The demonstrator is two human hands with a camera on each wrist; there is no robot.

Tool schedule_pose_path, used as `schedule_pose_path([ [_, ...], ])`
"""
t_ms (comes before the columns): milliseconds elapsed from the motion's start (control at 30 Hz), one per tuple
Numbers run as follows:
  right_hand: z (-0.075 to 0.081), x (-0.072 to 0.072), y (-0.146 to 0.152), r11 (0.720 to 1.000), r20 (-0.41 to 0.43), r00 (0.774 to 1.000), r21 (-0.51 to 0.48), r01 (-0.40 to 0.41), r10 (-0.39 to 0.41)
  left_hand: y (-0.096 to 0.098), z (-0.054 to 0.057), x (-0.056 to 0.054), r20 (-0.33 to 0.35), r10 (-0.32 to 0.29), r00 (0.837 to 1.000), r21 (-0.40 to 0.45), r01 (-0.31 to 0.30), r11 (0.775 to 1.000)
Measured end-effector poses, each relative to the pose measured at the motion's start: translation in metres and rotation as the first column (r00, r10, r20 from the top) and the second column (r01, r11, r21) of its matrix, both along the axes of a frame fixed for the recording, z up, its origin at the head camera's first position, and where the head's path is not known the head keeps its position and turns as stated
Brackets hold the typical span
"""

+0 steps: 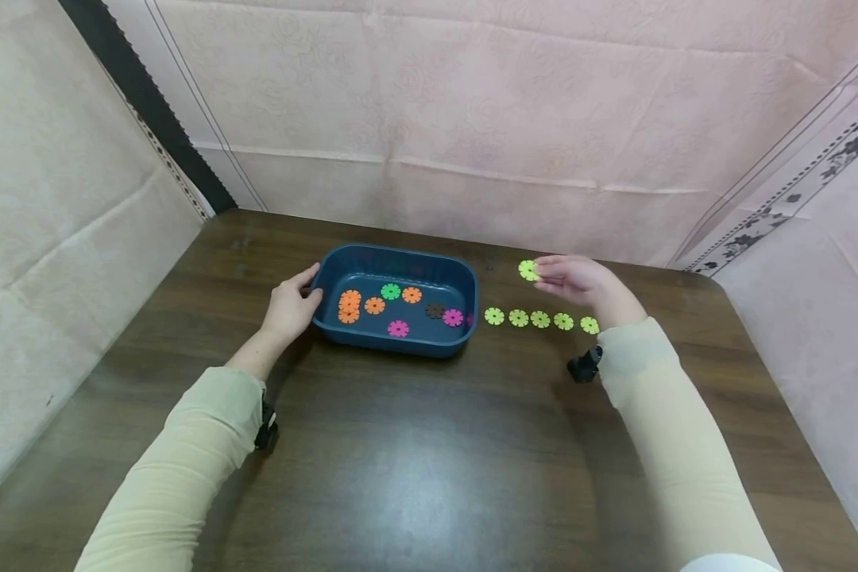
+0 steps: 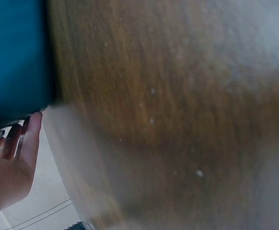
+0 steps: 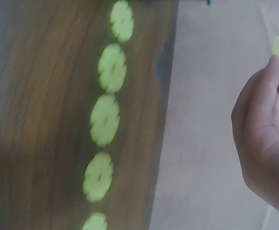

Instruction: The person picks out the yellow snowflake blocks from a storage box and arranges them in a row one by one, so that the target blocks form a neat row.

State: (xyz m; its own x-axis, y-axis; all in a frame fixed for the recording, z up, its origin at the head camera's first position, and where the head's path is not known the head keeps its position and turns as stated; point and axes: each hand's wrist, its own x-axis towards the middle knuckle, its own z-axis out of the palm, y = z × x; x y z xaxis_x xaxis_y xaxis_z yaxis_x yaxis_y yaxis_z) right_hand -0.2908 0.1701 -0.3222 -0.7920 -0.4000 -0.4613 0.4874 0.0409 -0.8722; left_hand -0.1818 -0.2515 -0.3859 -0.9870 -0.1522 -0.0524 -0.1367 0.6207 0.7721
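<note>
My right hand (image 1: 575,280) pinches a yellow-green notched plastic disc (image 1: 528,271) between thumb and fingertips, raised over the far side of the table. In the right wrist view this disc (image 3: 277,46) shows edge-on above the fingertips. Below the hand, several matching discs (image 1: 540,319) lie flat in a row running right from the blue plastic basin (image 1: 393,345). My left hand (image 1: 291,308) grips the basin's left end, its fingers at the rim. Inside the basin are loose notched discs: orange (image 1: 375,306), green (image 1: 390,291), magenta (image 1: 398,328) and a dark brown one (image 1: 434,311).
The brown wooden table (image 1: 415,445) ends at a pale cloth wall (image 1: 429,119) behind the basin, with cloth also hanging at left and right. Black wrist cameras sit on the left cuff (image 1: 266,425) and the right cuff (image 1: 585,366).
</note>
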Motion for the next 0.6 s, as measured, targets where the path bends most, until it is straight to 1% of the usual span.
schedule_pose_path([
  [100, -0.003, 0.001, 0.016, 1.000, 0.014, 1.000, -0.004, 0.009, -0.009, 0.000, 0.001, 0.001, 0.002, -0.001, 1.000, -0.001, 0.001, 1.000],
  [333, -0.016, 0.001, 0.052, 1.000, 0.031, 0.999, -0.002, -0.011, 0.011, -0.001, -0.002, 0.000, -0.006, 0.005, 1.000, -0.001, -0.005, 1.000],
  [467, -0.022, 0.001, 0.071, 0.999, 0.064, 0.998, -0.032, 0.022, -0.020, -0.001, -0.002, -0.001, -0.006, 0.008, 1.000, 0.002, -0.008, 1.000],
  [600, -0.028, 0.001, 0.088, 0.995, 0.117, 0.991, -0.077, 0.068, -0.059, -0.001, -0.003, -0.001, -0.006, 0.006, 1.000, 0.000, -0.006, 1.000],
])
